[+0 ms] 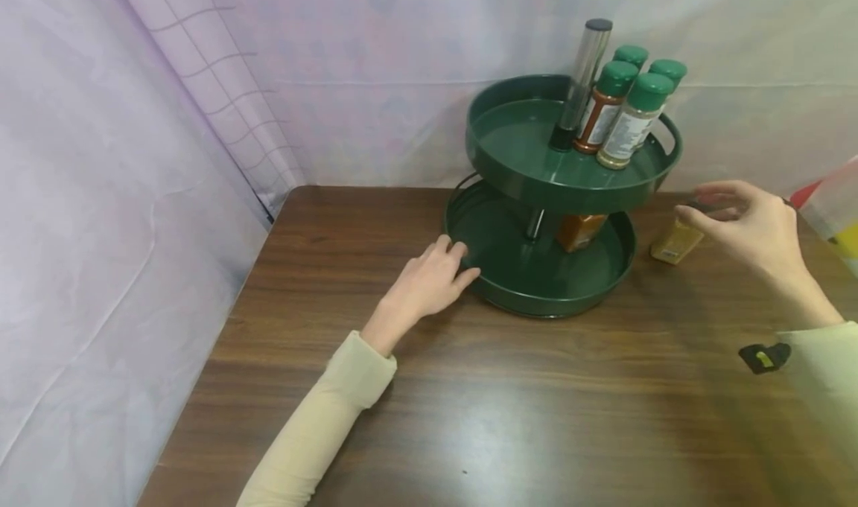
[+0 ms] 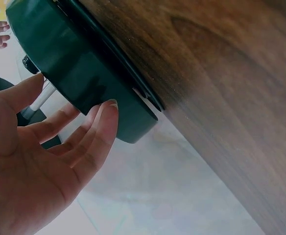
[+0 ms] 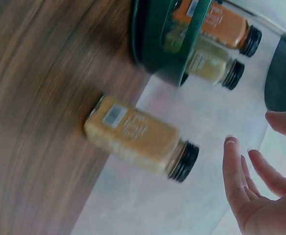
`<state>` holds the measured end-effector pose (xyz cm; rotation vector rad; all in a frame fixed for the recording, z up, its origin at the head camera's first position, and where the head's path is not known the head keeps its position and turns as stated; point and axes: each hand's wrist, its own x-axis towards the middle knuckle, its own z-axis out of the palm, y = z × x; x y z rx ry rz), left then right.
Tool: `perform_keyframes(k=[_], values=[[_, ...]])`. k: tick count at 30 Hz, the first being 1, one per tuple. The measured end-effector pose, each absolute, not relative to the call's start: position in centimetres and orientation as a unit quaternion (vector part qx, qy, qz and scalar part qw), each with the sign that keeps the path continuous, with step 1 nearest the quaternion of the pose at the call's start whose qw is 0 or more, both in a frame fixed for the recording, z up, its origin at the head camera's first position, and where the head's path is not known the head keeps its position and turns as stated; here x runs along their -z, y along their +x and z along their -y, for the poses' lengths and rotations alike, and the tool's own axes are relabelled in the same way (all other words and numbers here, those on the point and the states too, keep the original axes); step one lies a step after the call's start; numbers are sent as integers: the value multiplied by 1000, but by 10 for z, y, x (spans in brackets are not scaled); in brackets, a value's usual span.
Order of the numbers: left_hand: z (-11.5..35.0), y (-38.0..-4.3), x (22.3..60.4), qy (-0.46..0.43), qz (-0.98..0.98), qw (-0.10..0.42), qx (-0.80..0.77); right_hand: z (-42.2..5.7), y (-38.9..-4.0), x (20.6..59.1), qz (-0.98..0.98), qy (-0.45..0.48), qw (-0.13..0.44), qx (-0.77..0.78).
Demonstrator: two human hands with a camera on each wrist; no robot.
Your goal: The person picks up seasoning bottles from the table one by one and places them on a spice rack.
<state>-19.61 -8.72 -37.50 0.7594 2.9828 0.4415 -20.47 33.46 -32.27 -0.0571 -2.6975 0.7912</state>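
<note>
A two-tier dark green turntable (image 1: 516, 295) stands at the back of the table. My left hand (image 1: 429, 280) touches the rim of its lower tier from the left, with relaxed fingers on the outer wall (image 2: 91, 73) in the left wrist view. To the right, a square spice jar (image 1: 675, 240) of tan powder stands on the table. My right hand (image 1: 760, 228) is beside its black cap in the head view. The right wrist view shows these fingers spread, apart from the jar (image 3: 133, 132). Nothing is held there.
An orange spice jar (image 1: 579, 231) and a pale green jar (image 3: 209, 63) stand in the lower tier. The upper tier (image 1: 512, 131) carries several green-capped jars (image 1: 626, 131) and a tall clear cylinder (image 1: 583, 75). A black item (image 1: 764, 357) appears near the right sleeve.
</note>
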Motion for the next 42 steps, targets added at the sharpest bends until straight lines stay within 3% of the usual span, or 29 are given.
perform_keyframes(k=[13, 28, 42], values=[[89, -196, 377, 247, -958, 15, -147, -368, -210, 337, 956, -54, 128, -257], [87, -197, 376, 248, -957, 11, -149, -374, -228, 356, 962, -60, 89, -250], [88, -197, 374, 244, -958, 18, -149, -378, -234, 362, 962, -45, 115, -244]])
